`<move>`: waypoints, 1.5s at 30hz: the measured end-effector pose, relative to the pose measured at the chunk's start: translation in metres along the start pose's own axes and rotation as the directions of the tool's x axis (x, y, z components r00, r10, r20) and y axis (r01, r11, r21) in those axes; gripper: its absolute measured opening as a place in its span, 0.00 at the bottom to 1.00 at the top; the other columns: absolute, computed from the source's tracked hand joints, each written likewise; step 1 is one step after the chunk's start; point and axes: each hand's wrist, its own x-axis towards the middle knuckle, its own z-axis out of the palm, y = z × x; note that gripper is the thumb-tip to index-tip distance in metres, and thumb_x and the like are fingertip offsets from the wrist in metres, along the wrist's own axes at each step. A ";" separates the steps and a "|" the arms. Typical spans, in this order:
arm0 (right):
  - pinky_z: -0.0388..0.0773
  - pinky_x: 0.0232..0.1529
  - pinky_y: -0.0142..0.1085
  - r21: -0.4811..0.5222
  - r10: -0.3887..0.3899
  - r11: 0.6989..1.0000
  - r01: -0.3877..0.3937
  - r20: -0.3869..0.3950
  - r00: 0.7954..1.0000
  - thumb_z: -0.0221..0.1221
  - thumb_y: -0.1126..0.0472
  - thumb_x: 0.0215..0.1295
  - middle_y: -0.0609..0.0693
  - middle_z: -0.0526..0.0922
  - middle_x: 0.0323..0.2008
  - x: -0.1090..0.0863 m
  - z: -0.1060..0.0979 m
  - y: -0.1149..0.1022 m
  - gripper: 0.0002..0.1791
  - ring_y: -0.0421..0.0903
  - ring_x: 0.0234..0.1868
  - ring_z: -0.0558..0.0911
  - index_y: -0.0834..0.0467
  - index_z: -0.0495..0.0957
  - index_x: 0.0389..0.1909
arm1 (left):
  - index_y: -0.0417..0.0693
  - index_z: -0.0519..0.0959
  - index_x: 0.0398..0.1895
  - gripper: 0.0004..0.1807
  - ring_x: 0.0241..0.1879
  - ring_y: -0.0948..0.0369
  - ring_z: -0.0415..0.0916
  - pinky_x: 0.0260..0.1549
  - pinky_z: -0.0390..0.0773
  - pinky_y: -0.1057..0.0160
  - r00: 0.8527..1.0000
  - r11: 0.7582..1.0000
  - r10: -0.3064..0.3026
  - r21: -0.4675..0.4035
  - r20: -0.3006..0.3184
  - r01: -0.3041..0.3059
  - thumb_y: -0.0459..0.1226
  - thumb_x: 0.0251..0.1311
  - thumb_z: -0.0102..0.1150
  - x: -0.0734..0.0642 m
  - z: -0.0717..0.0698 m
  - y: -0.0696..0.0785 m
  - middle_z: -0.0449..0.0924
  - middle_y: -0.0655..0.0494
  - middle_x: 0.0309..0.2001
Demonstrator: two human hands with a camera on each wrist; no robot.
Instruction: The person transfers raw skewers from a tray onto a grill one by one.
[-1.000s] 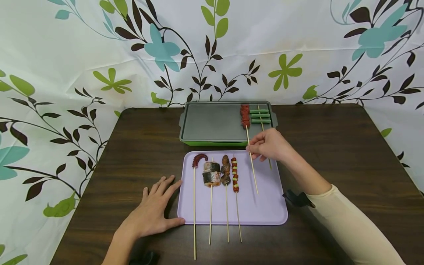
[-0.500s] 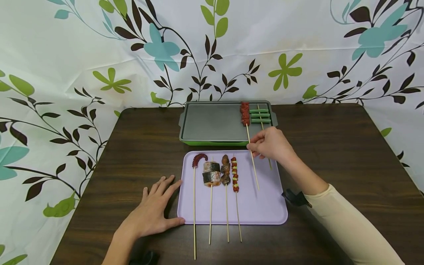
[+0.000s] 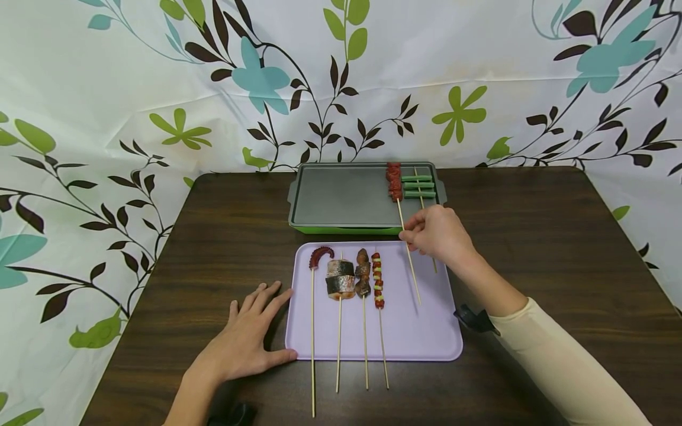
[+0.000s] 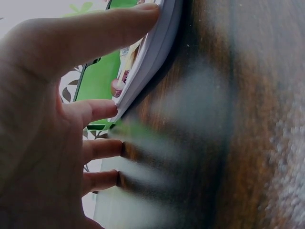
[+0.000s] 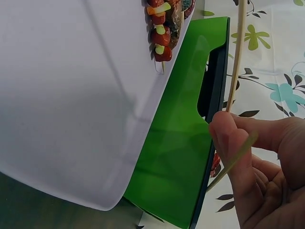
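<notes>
My right hand (image 3: 438, 235) pinches the stick of a red meat skewer (image 3: 394, 182) between thumb and fingers. The meat is at the right part of the grey grill plate (image 3: 341, 195), just left of a green vegetable skewer (image 3: 418, 187). In the right wrist view the pinched stick (image 5: 237, 62) rises from my fingertips. My left hand (image 3: 244, 340) lies with fingers spread at the left side of the lilac tray (image 3: 421, 337); its thumb and index fingertip touch the rim. On the tray rest a tentacle skewer (image 3: 321, 255), a fish skewer (image 3: 340, 278), a brown meat skewer (image 3: 363, 273) and a red-and-yellow skewer (image 3: 378, 281).
The grill's green base (image 3: 341, 231) stands behind the tray on a dark wooden table (image 3: 538, 236). Stick ends overhang the tray's front edge. A leaf-patterned cloth (image 3: 373, 77) hangs behind the table.
My right hand has shifted slightly right and away from me, and the red meat skewer has slid a little farther back on the plate. My left hand has stayed still.
</notes>
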 end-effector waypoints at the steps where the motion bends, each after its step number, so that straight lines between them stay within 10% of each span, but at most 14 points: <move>1: 0.77 0.20 0.37 -0.001 0.000 1.000 0.000 -0.002 1.000 0.68 0.60 0.59 0.47 0.85 0.20 0.000 0.000 0.000 0.10 0.48 0.21 0.85 0.63 0.85 0.36 | 0.63 0.55 0.77 0.58 0.73 0.42 0.46 0.53 0.47 0.19 1.000 1.000 0.002 0.000 -0.002 -0.002 0.71 0.43 0.64 0.000 0.000 0.000 0.52 0.48 0.75; 29: 0.75 0.20 0.38 -0.040 -0.024 0.999 0.025 0.026 0.999 0.68 0.54 0.60 0.42 0.82 0.19 -0.062 -0.012 0.004 0.10 0.41 0.19 0.79 0.58 0.86 0.35 | 0.64 0.53 0.77 0.58 0.74 0.42 0.44 0.54 0.44 0.20 1.000 1.000 -0.016 -0.013 0.020 0.016 0.71 0.43 0.65 0.001 0.001 -0.001 0.50 0.50 0.76; 45: 0.75 0.18 0.34 0.170 -0.029 0.985 -0.024 0.301 0.953 0.69 0.55 0.59 0.43 0.82 0.16 -0.112 0.028 0.033 0.11 0.42 0.18 0.81 0.60 0.84 0.32 | 0.65 0.53 0.77 0.58 0.75 0.44 0.42 0.55 0.44 0.20 0.999 1.000 -0.020 -0.023 0.031 0.021 0.71 0.43 0.64 0.001 0.000 -0.001 0.48 0.51 0.77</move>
